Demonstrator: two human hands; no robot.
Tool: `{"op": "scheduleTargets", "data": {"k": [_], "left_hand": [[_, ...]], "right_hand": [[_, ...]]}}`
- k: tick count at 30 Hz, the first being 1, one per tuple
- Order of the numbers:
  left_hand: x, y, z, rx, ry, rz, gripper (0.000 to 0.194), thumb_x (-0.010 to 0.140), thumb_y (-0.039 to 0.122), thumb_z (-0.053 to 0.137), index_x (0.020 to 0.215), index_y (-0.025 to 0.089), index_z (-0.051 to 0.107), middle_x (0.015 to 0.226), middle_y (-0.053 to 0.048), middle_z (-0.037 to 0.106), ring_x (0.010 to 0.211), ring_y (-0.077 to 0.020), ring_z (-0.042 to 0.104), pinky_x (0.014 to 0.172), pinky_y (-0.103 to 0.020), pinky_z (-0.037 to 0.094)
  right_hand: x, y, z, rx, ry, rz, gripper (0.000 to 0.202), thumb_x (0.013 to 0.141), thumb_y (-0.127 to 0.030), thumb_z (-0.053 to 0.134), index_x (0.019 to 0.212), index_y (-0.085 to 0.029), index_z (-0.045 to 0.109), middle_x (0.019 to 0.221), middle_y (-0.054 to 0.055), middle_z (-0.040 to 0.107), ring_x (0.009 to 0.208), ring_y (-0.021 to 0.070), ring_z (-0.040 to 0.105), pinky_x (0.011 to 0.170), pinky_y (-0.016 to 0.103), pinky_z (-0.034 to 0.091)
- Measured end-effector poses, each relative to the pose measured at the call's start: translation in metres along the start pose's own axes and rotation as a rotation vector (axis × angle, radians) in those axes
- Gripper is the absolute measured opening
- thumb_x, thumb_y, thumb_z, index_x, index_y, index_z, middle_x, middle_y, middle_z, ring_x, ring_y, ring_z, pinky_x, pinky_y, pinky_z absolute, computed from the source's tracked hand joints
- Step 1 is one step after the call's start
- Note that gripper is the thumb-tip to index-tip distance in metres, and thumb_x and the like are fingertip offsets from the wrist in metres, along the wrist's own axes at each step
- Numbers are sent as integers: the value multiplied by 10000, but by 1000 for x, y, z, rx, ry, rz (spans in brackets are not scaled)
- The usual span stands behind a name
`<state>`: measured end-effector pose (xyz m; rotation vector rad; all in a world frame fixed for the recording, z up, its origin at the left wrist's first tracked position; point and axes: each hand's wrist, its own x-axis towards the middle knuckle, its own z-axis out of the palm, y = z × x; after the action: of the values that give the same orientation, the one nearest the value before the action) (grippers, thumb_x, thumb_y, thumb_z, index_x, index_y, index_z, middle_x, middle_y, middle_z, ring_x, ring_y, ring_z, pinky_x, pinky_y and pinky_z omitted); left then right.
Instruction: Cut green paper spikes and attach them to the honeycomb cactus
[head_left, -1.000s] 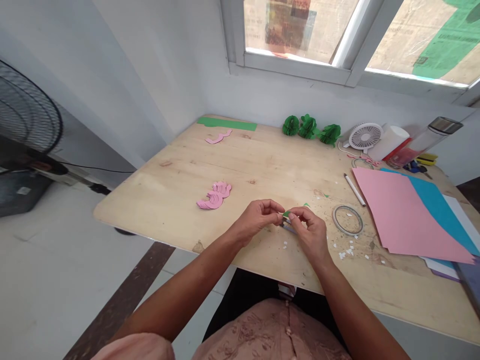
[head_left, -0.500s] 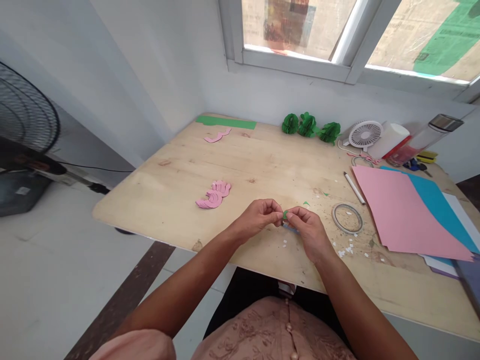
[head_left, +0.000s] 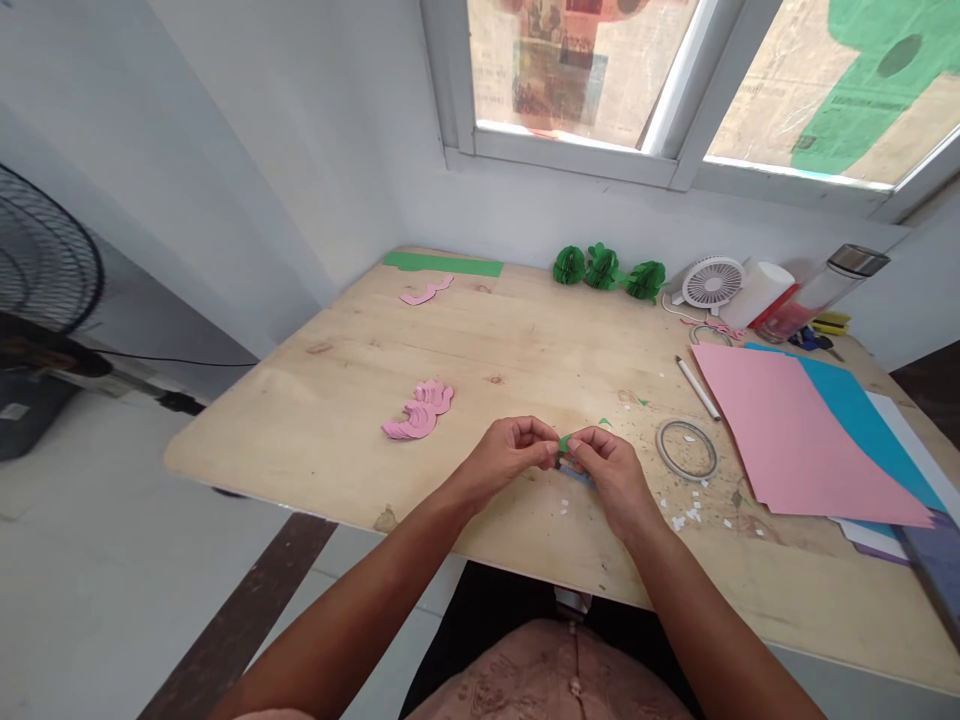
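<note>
Near the front edge of the wooden table, my left hand point(head_left: 517, 455) and my right hand point(head_left: 609, 465) pinch a small green paper piece point(head_left: 565, 443) between them, each from its own side. A blue object point(head_left: 576, 474) lies partly hidden under my right hand. To the left rests a stack of pink scalloped paper cutouts point(head_left: 420, 412). A roll of tape point(head_left: 687, 450) lies flat to the right of my right hand, with small white paper bits point(head_left: 686, 517) in front of it.
Green paper balls point(head_left: 602, 267), a small white fan point(head_left: 712, 283) and a clear bottle point(head_left: 821, 290) stand along the wall. A white pen point(head_left: 698, 389) lies beside pink sheets point(head_left: 802, 435) on the right. A green strip point(head_left: 442, 264) and thin pink cutout point(head_left: 427, 291) lie at the back left.
The view has shifted slightly, so the table sits lower and a little further left. Both hands still hold the green piece, of which slightly more shows.
</note>
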<state>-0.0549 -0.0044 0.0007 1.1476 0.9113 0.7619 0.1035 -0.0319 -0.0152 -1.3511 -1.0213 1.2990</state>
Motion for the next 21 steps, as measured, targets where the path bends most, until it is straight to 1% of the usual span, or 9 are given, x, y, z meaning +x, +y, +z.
{"op": "scheduleTargets", "data": {"k": [2, 4, 9, 11, 13, 15, 17, 19, 21], "left_hand": [[2, 0, 2, 12, -5, 10, 170, 687, 298, 694, 725, 141, 640, 647, -25, 637, 643, -129, 567, 640, -253, 428], [3, 0, 4, 18, 18, 23, 153, 685, 284, 691, 686, 142, 634, 631, -24, 636, 635, -130, 569, 653, -259, 434], [3, 3, 8, 12, 80, 18, 161, 674, 297, 697, 672, 150, 631, 608, -23, 639, 626, -145, 586, 673, -281, 454], [3, 3, 8, -9, 89, 15, 176, 668, 310, 704, 671, 151, 629, 605, -23, 638, 630, -149, 586, 686, -289, 454], [3, 3, 7, -50, 78, 9, 189, 668, 320, 709, 671, 150, 628, 609, -23, 640, 630, -146, 583, 699, -292, 451], [4, 2, 6, -108, 41, -2, 194, 675, 323, 711, 672, 147, 629, 616, -24, 644, 633, -140, 583, 713, -292, 446], [4, 1, 5, -183, -23, -24, 190, 681, 314, 712, 675, 142, 631, 618, -26, 643, 631, -132, 579, 713, -287, 440], [5, 0, 3, -267, -102, -57, 184, 683, 301, 713, 678, 137, 631, 612, -26, 635, 618, -122, 571, 690, -275, 432], [5, 0, 1, -341, -172, -93, 175, 679, 287, 712, 671, 137, 624, 606, -25, 626, 590, -113, 559, 650, -262, 419]], "right_hand": [[-1, -1, 1, -10, -9, -6, 192, 697, -366, 680, 686, -181, 631, 591, -19, 592, 556, 130, 495, 561, 258, 380], [-1, -3, 1, -23, -4, -19, 192, 704, -365, 674, 694, -178, 633, 615, -13, 609, 559, 128, 501, 556, 255, 375], [-1, -5, 0, -57, 96, -84, 210, 711, -391, 661, 693, -184, 632, 643, -3, 607, 579, 143, 519, 540, 258, 399], [0, -5, -1, -56, 123, -114, 210, 733, -398, 637, 730, -189, 643, 703, 21, 634, 639, 164, 552, 571, 271, 438], [0, -5, -2, -46, 115, -137, 204, 750, -393, 620, 781, -195, 656, 767, 37, 655, 708, 181, 581, 630, 292, 472], [-2, -5, -3, -24, 62, -148, 197, 755, -376, 624, 843, -204, 666, 805, 35, 665, 743, 183, 599, 677, 305, 486], [-3, -7, -5, -7, -34, -177, 210, 768, -349, 627, 929, -219, 665, 844, 30, 669, 768, 179, 609, 704, 307, 488], [-4, -8, -7, -31, -145, -248, 228, 796, -323, 614, 1003, -235, 653, 894, 32, 659, 795, 178, 613, 713, 308, 487], [-4, -10, -8, -111, -219, -348, 216, 827, -305, 592, 1026, -243, 650, 923, 43, 640, 819, 185, 613, 716, 314, 485]]}}
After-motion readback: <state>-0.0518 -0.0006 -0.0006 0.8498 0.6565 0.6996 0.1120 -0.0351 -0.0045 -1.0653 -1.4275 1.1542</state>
